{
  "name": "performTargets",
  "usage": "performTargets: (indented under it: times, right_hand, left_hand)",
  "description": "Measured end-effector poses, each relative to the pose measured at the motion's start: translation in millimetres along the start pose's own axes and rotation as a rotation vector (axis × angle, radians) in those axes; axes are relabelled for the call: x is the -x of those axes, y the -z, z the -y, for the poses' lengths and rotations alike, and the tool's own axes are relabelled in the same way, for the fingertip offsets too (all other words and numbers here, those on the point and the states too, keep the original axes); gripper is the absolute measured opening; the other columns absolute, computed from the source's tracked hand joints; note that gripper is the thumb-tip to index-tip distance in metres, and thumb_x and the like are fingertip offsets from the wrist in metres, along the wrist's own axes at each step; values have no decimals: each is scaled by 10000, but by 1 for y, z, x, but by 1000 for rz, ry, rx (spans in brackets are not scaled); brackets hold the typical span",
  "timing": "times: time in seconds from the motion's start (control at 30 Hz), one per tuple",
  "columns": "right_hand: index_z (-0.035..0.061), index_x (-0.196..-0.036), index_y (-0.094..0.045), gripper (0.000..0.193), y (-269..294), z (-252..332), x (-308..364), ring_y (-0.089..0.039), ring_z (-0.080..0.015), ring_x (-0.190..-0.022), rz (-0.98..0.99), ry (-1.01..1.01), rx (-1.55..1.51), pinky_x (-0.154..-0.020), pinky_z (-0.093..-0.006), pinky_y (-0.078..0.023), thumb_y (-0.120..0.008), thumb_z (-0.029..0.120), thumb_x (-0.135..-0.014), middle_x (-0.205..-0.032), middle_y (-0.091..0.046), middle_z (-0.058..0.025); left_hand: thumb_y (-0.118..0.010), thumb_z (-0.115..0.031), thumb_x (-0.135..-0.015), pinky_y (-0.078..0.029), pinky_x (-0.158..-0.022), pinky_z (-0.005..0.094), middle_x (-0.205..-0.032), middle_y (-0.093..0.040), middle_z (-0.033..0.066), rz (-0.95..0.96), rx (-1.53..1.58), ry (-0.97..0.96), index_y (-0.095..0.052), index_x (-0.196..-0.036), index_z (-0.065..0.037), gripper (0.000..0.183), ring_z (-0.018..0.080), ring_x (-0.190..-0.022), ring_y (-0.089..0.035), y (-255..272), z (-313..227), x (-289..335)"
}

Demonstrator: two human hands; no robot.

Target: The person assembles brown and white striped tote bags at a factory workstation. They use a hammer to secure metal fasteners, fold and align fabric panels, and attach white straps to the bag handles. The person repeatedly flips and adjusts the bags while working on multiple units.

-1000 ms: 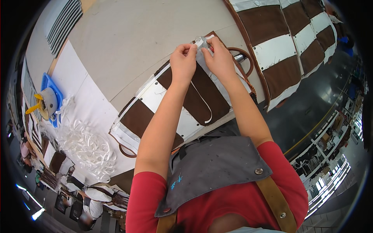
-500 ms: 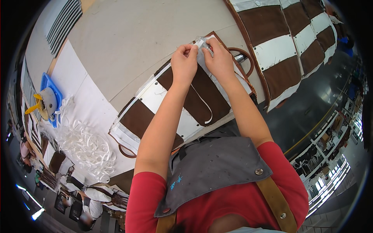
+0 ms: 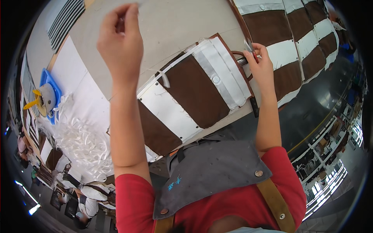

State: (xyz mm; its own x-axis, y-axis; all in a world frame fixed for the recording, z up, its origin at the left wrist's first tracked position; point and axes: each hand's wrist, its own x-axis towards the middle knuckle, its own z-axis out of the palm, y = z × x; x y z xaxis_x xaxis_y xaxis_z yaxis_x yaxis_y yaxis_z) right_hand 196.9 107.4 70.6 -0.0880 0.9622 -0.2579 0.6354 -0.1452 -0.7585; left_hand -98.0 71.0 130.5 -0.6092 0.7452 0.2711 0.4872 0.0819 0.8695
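My left hand (image 3: 121,46) is raised over the table at the upper left, its fingers curled to a pinch; whatever they may hold is hidden. My right hand (image 3: 261,64) grips small snips (image 3: 253,52) with a red handle, their blades pointing up and away. Between the hands lies a brown and white striped fabric panel (image 3: 198,91) with stitched seams and dark studs. A clear disc-like snap (image 3: 216,80) shows on its white right end. A short white strip (image 3: 165,80) curls over the panel's far edge.
A larger brown and white panel (image 3: 268,27) spreads at the upper right. Left are a heap of white ribbon (image 3: 83,143), a blue tray (image 3: 57,90) with a pot and a yellow-handled tool. Grey slats (image 3: 67,23) lie at the far left; other people work at lower left.
My hands have parted from the panel's far edge: the left swung up and left, the right moved right with the snips. The white strip shifted from the brown stripe to the far edge.
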Motion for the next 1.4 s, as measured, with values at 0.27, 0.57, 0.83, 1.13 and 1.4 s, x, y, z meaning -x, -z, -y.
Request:
performTargets:
  times: [0.27,0.57,0.83,1.13,1.4]
  right_hand:
    - [45,-1001,-631,192,-29,17,-25,-533,-254,-1008,10,651,298,-870,-337,-429,-613,79,-812,-1037,-603,-75]
    - [32,-832,-582,46,-67,13,-68,-514,-251,-843,289,911,345,-734,-364,-446,-600,38,-789,-888,-569,-69]
    - [9,-838,-526,51,-67,8,-84,-494,-281,-840,399,938,351,-738,-364,-440,-561,28,-805,-853,-536,-109]
    - [23,-894,-591,117,-53,13,-61,-538,-253,-850,341,952,343,-723,-347,-467,-569,11,-779,-885,-577,-70]
    - [40,-982,-601,223,-59,4,-55,-562,-236,-859,280,952,370,-710,-338,-488,-589,13,-761,-879,-589,-62]
  left_hand:
    - [-652,-189,-813,-421,-732,391,-888,-617,88,172,-758,-470,-602,-988,-51,229,231,-795,-585,-71,20,6]
    - [-681,-185,-764,-351,-785,390,-897,-558,54,338,-390,-71,-577,-969,-85,251,233,-864,-525,-113,61,104]
    - [-661,-154,-754,-334,-772,387,-885,-538,72,450,-360,44,-568,-869,-78,167,271,-877,-502,-114,58,98]
    - [-642,-117,-770,-336,-725,369,-779,-542,31,358,-354,-43,-571,-791,-84,81,227,-778,-515,-116,61,97]
    - [-645,-81,-773,-353,-725,320,-776,-582,21,396,-229,-139,-618,-846,-81,78,180,-753,-564,-105,74,93]
